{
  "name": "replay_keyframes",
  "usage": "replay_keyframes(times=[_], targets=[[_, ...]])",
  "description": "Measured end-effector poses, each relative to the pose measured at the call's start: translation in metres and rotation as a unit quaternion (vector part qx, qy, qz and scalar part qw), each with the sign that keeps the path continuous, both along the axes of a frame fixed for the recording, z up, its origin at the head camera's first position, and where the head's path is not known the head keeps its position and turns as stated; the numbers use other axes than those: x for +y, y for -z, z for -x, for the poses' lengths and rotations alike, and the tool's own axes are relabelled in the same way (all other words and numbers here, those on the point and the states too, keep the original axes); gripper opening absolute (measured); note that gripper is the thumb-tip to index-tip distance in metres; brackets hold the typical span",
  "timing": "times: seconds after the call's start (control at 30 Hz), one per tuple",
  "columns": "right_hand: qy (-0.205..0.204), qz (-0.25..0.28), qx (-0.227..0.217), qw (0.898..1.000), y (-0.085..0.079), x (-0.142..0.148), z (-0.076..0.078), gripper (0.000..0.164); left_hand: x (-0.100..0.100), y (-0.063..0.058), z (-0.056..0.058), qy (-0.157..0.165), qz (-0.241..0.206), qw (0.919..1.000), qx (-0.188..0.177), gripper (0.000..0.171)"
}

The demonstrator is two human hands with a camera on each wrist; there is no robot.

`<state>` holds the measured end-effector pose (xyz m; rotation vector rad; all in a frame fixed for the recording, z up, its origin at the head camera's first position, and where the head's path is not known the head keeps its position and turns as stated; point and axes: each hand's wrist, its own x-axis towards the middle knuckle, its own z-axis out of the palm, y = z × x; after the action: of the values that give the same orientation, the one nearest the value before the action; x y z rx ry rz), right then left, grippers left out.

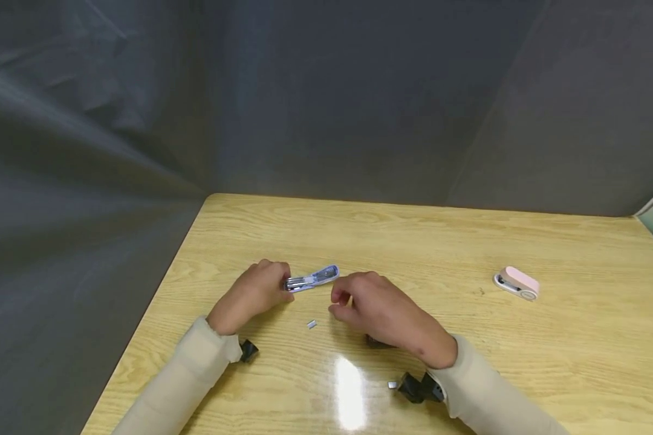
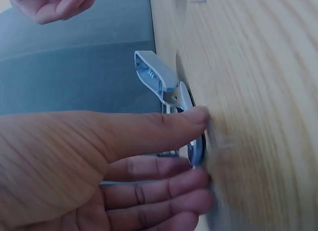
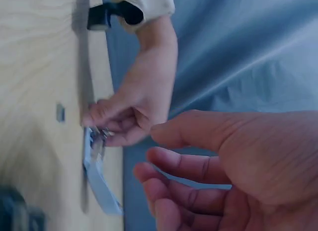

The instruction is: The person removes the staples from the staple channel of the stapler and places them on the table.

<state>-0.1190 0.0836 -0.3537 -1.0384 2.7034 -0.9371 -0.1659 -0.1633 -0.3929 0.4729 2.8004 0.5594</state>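
i am seeing my left hand gripping the near end of the blue stapler, thumb and fingers curled round it and pinning it down on the tabletop. in the left wrist view the stapler is lying hinged open, its top cover lifting away from the metal channel, and my thumb is pressing across the hinge end. my right hand is hovering just to the right of the stapler's far tip, fingers loosely curled toward the thumb; i cannot tell whether anything small is pinched there, and in the right wrist view the fingers are looking relaxed and holding nothing. a small strip of staples is lying on the tabletop between both hands, slightly toward me. another small metal piece is sitting near my right wrist. a pink stapler is resting well off to the right of my right hand.
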Motion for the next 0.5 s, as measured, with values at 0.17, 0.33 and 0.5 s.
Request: replay_keyframes(times=[0.17, 0.33, 0.5], targets=[[0.030, -0.003, 0.011, 0.999, -0.012, 0.021, -0.001, 0.003, 0.004, -0.012, -0.008, 0.020, 0.037, 0.9978, 0.052, 0.047], [0.067, -0.014, 0.029, 0.997, -0.019, 0.046, -0.003, 0.004, 0.015, -0.033, -0.017, 0.060, 0.034, 0.9923, 0.103, 0.057], [0.106, -0.023, 0.038, 0.993, -0.021, 0.076, -0.010, 0.003, 0.038, -0.048, -0.024, 0.130, 0.012, 0.9822, 0.135, 0.046]])
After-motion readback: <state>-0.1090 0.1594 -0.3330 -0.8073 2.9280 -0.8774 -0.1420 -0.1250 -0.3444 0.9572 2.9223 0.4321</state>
